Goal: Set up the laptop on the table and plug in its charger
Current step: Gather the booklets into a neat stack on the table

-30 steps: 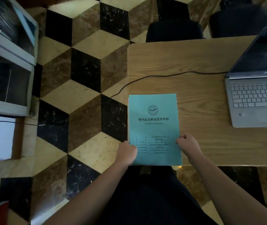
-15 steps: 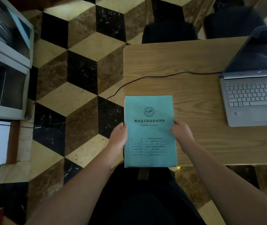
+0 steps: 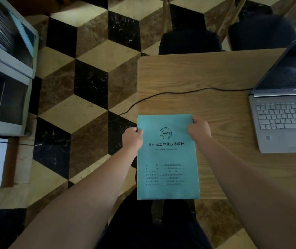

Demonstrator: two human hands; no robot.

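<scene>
Two hands hold one teal booklet (image 3: pixel 168 157) at the table's (image 3: pixel 215 72) front-left corner. The left hand (image 3: pixel 132 139) pinches the booklet's left edge, thumb on the cover and the other fingers hidden beneath. The right hand (image 3: pixel 199 129) grips the upper right corner with its fingers curled over the edge. The booklet's lower end overhangs the table's front edge.

The laptop (image 3: pixel 285 112) stands open at the table's right edge, partly cut off by the frame, lid tilted back and screen dark. A black charger cable (image 3: pixel 161 95) runs from the laptop's rear left corner across the tabletop, drops over the left edge and trails across the tiled floor (image 3: pixel 82 69). Its far end cannot be traced, so whether it is plugged in cannot be told.

Handling, as a judgement: the laptop is rigid and moderately heavy, with a fragile screen and hinge. Lift it by the base at both side edges, never by the lid. The cable is light and limp; grasp it at the plug body, not along its length. The booklet is thin and flexible and will sag if held by one corner.

Legible writing: the cover carries a round emblem above the line 贵州远志职业技术学校. The form lines lower on the cover are too small to read. No brand mark can be made out on the laptop.
</scene>
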